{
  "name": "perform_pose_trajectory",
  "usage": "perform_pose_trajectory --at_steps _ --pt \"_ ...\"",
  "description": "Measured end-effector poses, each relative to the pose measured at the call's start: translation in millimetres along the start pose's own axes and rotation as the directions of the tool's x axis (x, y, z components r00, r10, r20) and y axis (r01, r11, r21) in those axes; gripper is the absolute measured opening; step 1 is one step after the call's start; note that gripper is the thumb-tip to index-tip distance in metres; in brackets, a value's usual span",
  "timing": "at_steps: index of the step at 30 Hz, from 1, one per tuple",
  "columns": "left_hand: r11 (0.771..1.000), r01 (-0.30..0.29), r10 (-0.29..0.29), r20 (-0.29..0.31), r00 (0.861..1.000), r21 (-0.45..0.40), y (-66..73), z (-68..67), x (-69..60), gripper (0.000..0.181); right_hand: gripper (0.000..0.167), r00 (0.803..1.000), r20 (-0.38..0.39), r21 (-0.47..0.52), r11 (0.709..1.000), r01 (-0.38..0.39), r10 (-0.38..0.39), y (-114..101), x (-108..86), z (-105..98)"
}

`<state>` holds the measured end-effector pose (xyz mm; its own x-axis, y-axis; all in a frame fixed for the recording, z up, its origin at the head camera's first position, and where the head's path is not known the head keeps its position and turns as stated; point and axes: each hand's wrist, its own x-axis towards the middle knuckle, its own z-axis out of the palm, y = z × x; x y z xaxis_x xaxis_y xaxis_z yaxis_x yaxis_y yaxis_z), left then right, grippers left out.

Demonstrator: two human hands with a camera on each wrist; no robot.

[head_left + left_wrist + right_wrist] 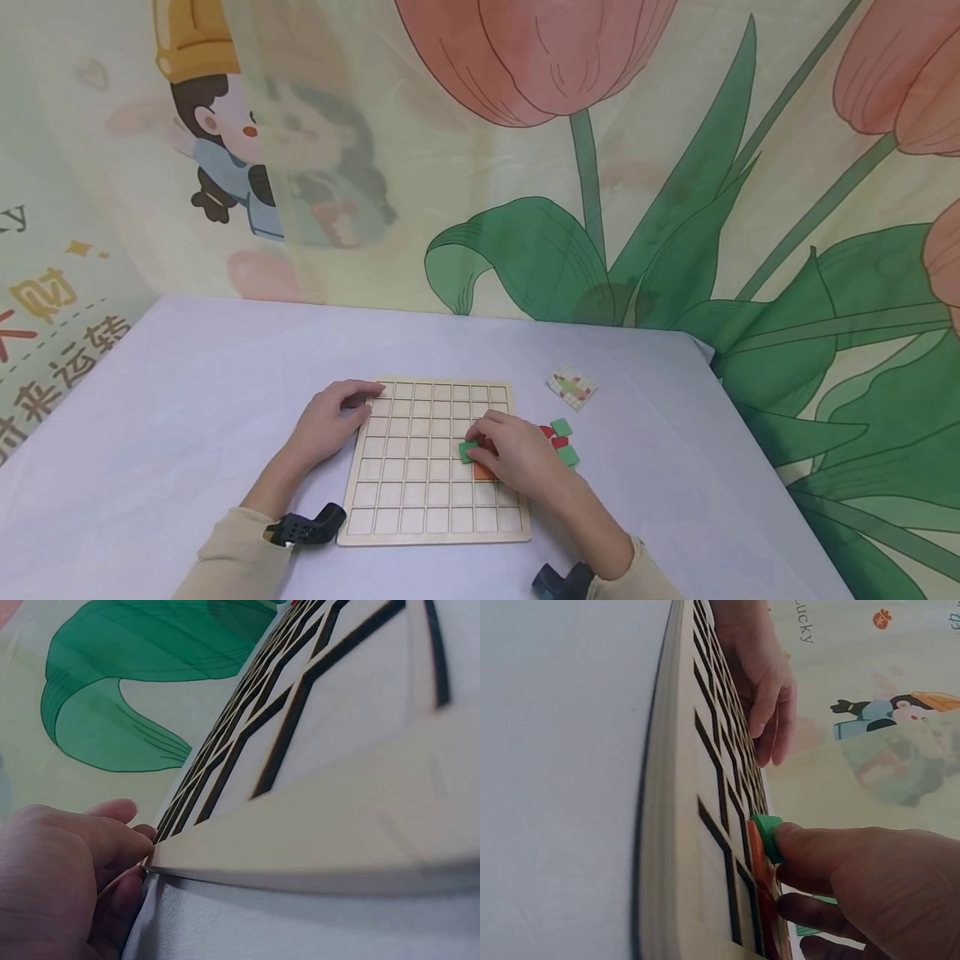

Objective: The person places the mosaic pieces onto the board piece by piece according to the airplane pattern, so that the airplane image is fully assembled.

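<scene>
A square wooden grid board (420, 448) lies on the white tabletop. At its far left corner my left hand (330, 421) holds the edge, with fingertips meeting the corner in the left wrist view. My right hand (521, 450) is over the right part of the board, pinching a green tile (467, 452) between thumb and fingers. Right beside that, an orange tile (483, 472) sits in the grid, partly covered by the hand. In the right wrist view the green tile (768, 836) is tilted against the orange piece (757, 851); a dark red piece (767, 919) lies nearer.
To the right of the board lie loose green tiles (561, 427) and red pieces (559, 442), partly behind the right hand. A small patterned card (573, 387) lies farther back. A printed cloth (525, 167) with tulips hangs behind the table.
</scene>
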<state>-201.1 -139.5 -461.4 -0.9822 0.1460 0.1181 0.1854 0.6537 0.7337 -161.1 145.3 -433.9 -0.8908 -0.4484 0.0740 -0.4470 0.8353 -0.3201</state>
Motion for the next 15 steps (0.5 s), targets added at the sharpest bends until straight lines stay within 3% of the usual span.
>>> perform_pose_trajectory --at_steps 15 --pt "1.0 -0.006 0.006 -0.009 1.0 0.002 -0.5 0.9 0.1 0.032 0.025 0.998 0.049 -0.053 0.998 0.027 -0.024 -0.4 -1.1 -3.9"
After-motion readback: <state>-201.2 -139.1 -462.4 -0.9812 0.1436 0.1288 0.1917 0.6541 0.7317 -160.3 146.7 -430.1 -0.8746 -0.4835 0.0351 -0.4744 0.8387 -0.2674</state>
